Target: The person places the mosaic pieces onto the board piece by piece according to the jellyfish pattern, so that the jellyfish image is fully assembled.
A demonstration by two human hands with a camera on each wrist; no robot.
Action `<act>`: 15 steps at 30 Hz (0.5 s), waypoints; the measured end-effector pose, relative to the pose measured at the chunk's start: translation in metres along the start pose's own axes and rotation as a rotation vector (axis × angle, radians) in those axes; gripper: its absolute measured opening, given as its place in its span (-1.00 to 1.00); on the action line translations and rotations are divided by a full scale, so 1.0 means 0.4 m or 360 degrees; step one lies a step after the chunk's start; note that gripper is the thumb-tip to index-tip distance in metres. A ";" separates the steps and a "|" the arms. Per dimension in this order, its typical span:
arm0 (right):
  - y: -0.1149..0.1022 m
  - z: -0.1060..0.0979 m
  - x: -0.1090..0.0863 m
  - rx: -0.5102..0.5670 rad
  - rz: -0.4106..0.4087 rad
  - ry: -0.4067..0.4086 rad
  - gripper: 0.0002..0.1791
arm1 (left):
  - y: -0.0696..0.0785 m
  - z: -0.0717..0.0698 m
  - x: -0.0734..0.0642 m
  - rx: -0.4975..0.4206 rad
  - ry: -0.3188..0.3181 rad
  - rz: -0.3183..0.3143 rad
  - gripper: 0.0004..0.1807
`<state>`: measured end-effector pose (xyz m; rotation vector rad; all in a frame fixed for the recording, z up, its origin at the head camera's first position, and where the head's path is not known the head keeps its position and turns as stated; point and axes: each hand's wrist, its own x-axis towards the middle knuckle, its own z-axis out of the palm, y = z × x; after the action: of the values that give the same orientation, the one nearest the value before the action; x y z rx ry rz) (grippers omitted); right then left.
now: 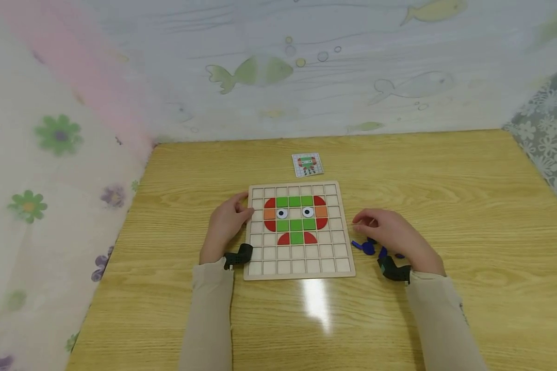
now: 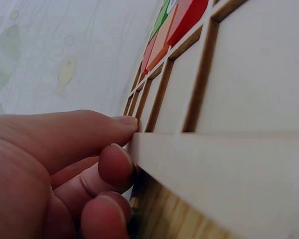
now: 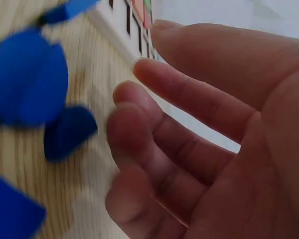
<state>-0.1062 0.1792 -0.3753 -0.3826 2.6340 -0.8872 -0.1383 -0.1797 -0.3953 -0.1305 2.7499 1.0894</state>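
A wooden grid board (image 1: 327, 265) lies flat on the table, with green square tiles (image 1: 296, 237), red rounded tiles (image 1: 269, 225), orange tiles (image 1: 321, 212) and two white eye discs (image 1: 282, 213) set in its cells. At the board's left edge my left hand (image 1: 225, 224) holds the rim, thumb on top and other fingers curled against the side. My right hand (image 1: 392, 232) hovers just off the right edge, fingers loosely bent, nothing between thumb and fingertips in the right wrist view. Blue pieces (image 3: 30, 77), some rounded, lie on the table beneath it.
Behind the board lies a small picture card (image 1: 308, 165) showing a similar tile figure on a grid. The wooden table (image 1: 445, 175) meets a fish-patterned wall covering (image 1: 269, 31) at the back and a flowered one (image 1: 42, 180) at left. A black wrist device (image 1: 392, 270) sits on each wrist.
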 end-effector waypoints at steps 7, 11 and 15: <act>0.030 -0.020 -0.016 -0.0021 -0.0010 -0.0045 -0.72 | -0.003 -0.001 0.001 -0.0019 0.0006 0.0004 -0.45; 0.041 -0.027 -0.025 0.0010 -0.0028 -0.0114 -0.72 | -0.004 -0.001 0.001 -0.0045 -0.0003 0.0020 -0.46; 0.048 -0.033 -0.033 0.0034 -0.0030 -0.0179 -0.73 | -0.004 -0.001 0.001 -0.0059 0.0000 0.0017 -0.46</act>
<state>-0.1023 0.2057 -0.3743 -0.4393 2.5207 -0.8726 -0.1386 -0.1810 -0.3962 -0.1206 2.7344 1.1431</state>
